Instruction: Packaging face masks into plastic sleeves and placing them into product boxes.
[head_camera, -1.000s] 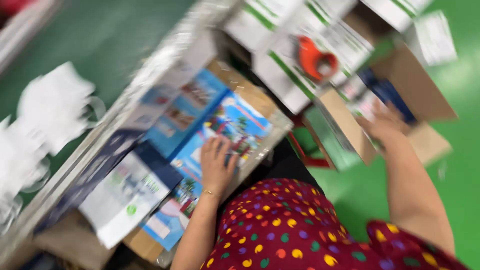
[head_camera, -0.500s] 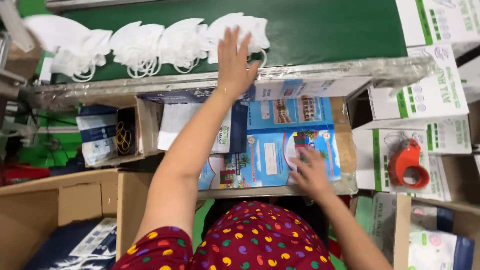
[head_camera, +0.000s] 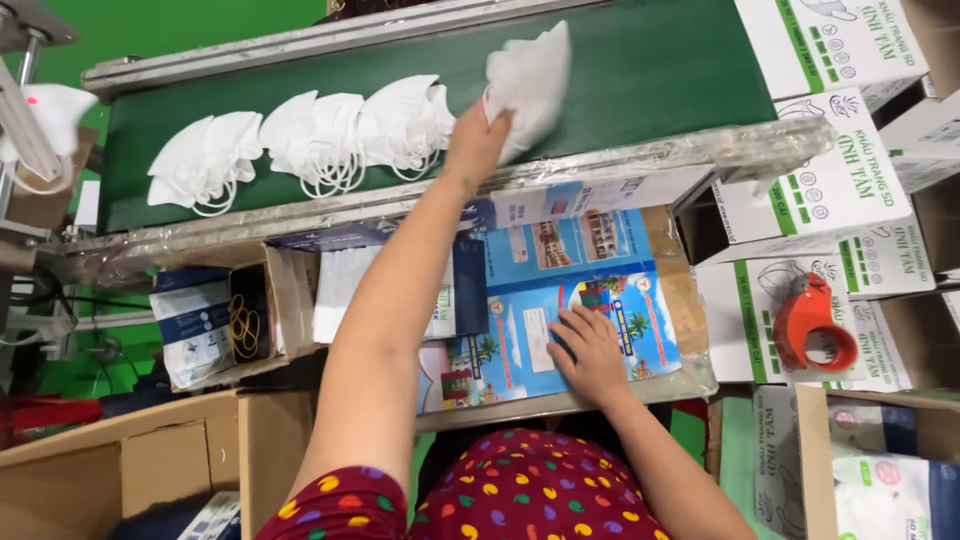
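Pinches a folded white mask (head_camera: 528, 78) in the left hand (head_camera: 474, 142), fingers closed on its lower edge, arm stretched out over the green conveyor belt (head_camera: 650, 70). Holds the mask lifted and tilted, clear of the belt surface at the upper end, just to the right of the row of white masks (head_camera: 300, 145) lying overlapped on the belt.

Rests the right hand (head_camera: 592, 352) flat, fingers spread and gripping nothing, on a blue printed carton flat (head_camera: 560, 290) spread on the work ledge near the body.

Best done, by the look of it, with a grip on the mask body rather than the ear loops, and a lift clear of the neighbouring pile to avoid dragging loops along. Worth keeping the right palm pressing the flat down, since its glossy sheet looks liable to slide.

Further out: a small box of rubber bands (head_camera: 245, 325) to the left, a red tape dispenser (head_camera: 806, 320) on stacked white-and-green cartons (head_camera: 840, 190) to the right, a brown cardboard box (head_camera: 120, 465) at lower left.

Cannot tell whether one mask or several sit in the left hand; fingertips hidden behind it. Cut off at the frame edge: the cardboard box and the right-hand cartons.
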